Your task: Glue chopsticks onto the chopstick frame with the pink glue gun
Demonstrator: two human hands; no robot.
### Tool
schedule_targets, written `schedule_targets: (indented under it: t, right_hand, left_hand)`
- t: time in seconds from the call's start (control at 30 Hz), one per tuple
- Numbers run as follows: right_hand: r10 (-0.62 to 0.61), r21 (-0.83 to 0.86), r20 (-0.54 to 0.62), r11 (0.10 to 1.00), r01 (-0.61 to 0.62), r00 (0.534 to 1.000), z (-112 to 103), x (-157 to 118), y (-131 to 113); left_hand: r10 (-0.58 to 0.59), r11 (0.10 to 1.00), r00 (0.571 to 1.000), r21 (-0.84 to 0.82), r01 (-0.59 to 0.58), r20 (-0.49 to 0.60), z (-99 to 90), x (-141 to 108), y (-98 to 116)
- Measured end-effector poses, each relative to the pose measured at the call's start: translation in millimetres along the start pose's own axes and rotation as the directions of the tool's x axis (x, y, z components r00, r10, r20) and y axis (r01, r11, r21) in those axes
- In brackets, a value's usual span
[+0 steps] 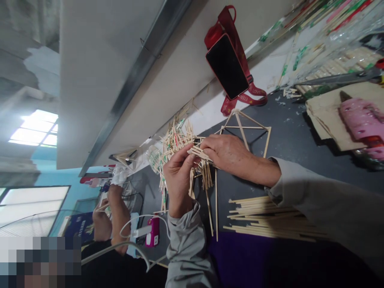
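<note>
A: Head view. Clock centred on the held sticks, 12 at top. Where are they?

B: Mid-view, between your hands. A small bunch of short sticks [200, 152], slightly fanned, lying roughly 10 to 4. Your left hand [177, 176] pinches the 10 o'clock end narrowly, thumb against forefinger. Your right hand [229, 156] is closed on the 4 o'clock end. Its lower fingers: hidden, can't tell how they sit.

A: Handling?

B: My read: pinch lightly, thin sticks could snap or roll. Let your left fingertips square the ends while your right steadies the rest. Shift one hand at a time, so the bunch can't splay.

A: Hazards nearby?

B: Loose pile [175, 146] at 9 to 10, tangled, reaching in under your hands. Lift clear of it, or stray ends may catch. Stick frame [268, 142] at 2 to 3, just beyond your right hand; looks light, so swing your elbow and wrist wide of it. Long sticks [255, 216] at 4, below your right forearm; a dropped sleeve could scatter them.

A: Further out?

B: Phone [228, 66] at 1, on a red strap [240, 52]. Another person's hands [115, 194] at 8, well apart from yours.
</note>
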State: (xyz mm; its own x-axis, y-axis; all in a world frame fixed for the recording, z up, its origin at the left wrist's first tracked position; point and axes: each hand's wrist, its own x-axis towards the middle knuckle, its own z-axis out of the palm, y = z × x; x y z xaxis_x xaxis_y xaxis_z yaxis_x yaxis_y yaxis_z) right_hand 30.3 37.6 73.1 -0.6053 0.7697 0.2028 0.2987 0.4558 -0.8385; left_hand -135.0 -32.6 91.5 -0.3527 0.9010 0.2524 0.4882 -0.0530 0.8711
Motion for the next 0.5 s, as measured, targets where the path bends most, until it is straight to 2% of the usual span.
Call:
schedule_targets:
  t: [0.2, 0.33, 0.5]
  right_hand:
    - [0.023, -0.026, -0.03, 0.999, -0.024, 0.999, 3.0, 0.2, 0.9]
    - [0.021, -0.019, -0.014, 1.0, -0.022, 1.0, 1.7, -0.7, 1.1]
    - [-0.003, -0.005, -0.001, 1.0, 0.003, 1.0, -1.1, -1.1, 0.5]
  left_hand:
    - [0.009, 1.0, 1.0, 0.006, -0.01, 0.011, 0.3, -1.0, -0.5]
    - [-0.001, 1.0, 1.0, 0.026, 0.001, 0.005, -0.7, -2.1, -3.2]
    - [0.039, 0.998, 0.999, 0.044, -0.041, 0.036, -0.8, -1.7, -2.0]
